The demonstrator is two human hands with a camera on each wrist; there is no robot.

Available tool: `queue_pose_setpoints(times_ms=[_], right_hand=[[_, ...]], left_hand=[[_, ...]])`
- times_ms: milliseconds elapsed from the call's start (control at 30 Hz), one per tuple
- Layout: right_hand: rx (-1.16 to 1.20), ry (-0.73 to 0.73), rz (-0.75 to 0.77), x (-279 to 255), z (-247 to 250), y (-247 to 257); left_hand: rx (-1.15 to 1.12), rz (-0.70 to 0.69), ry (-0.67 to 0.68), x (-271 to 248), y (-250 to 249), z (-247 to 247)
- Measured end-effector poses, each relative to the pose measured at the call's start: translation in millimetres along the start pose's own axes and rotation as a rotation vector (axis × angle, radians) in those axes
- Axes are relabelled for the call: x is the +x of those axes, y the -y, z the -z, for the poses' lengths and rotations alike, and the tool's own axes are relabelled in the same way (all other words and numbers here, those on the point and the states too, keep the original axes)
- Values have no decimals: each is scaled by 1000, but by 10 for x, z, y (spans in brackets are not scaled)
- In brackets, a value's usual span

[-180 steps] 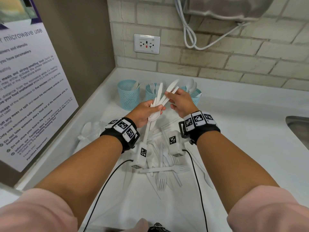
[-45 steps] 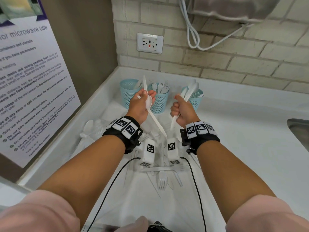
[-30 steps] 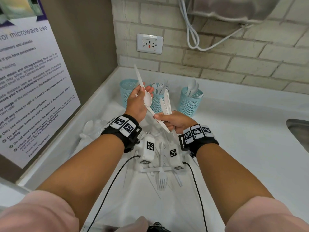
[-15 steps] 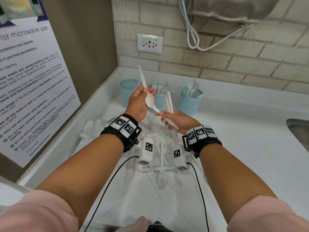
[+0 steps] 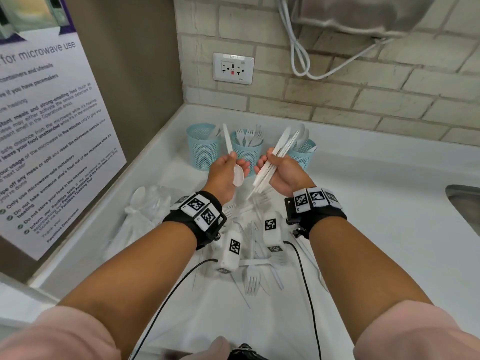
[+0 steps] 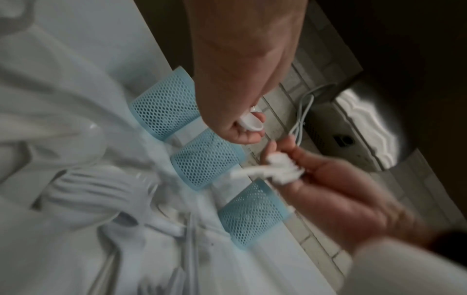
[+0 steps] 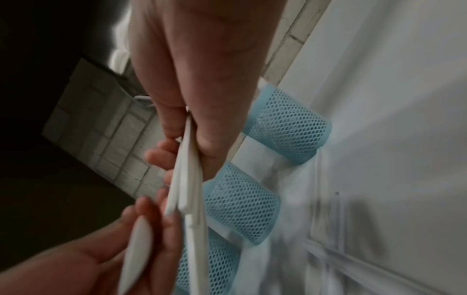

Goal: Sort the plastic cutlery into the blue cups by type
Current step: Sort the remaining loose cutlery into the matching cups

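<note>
Half a second ago my right hand [image 5: 281, 172] sat low with its bundle of white plastic cutlery [image 5: 276, 159] standing nearly upright in front of the middle blue cup [image 5: 246, 152]; now that hand is higher and the bundle leans away to the right, its upper ends over the right blue cup [image 5: 302, 154]. My left hand [image 5: 224, 175] has hardly moved and keeps its hold on the white spoon [image 5: 232, 157]. Those fingers are curled around the spoon near the neck, with the bowl at the bottom by the palm and the handle pointing up and slightly left, its tip in front of the gap between the left blue cup [image 5: 203, 145] and the middle cup. The right fingers are wrapped tightly around the bundle at mid-length; its long axis runs diagonally, lower ends toward my wrists, upper ends toward the right cup. The right wrist view shows the bundle's flat handles stacked side by side. The three cups stand in a row before the brick wall [image 5: 363, 94]: the middle cup holds forks, tines up; the right cup holds spoons, bowls up; the left cup holds a piece or two whose type I cannot tell. In front of the middle cup, below my wrists, loose forks [image 5: 252, 279] and other white pieces lie on the white counter [image 5: 389, 229], with a clear plastic bag [image 5: 145, 211] to their left.
</note>
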State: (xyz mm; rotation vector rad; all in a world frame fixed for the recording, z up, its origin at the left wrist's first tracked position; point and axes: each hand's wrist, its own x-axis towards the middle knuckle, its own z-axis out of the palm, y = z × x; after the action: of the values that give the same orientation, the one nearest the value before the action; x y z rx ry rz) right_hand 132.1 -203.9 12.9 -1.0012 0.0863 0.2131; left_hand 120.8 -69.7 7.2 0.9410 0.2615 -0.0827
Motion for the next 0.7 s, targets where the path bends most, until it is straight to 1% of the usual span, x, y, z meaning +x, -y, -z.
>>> queue_pose_setpoints(times_ms=[167, 300, 433, 533, 633, 700], right_hand=[[-15, -53, 177, 8, -128, 94], [17, -54, 247, 36, -183, 151], [72, -17, 286, 64, -273, 143], [26, 21, 299, 91, -329, 79], [-109, 32, 315, 135, -385, -22], [-193, 36, 322, 158, -445, -101]], left_hand=[[86, 47, 23, -22, 98, -24], [195, 101, 51, -6, 90, 9], [128, 138, 87, -42, 88, 18], [75, 100, 70, -55, 71, 34], [83, 42, 13, -40, 24, 71], [93, 27, 12, -42, -3, 83]])
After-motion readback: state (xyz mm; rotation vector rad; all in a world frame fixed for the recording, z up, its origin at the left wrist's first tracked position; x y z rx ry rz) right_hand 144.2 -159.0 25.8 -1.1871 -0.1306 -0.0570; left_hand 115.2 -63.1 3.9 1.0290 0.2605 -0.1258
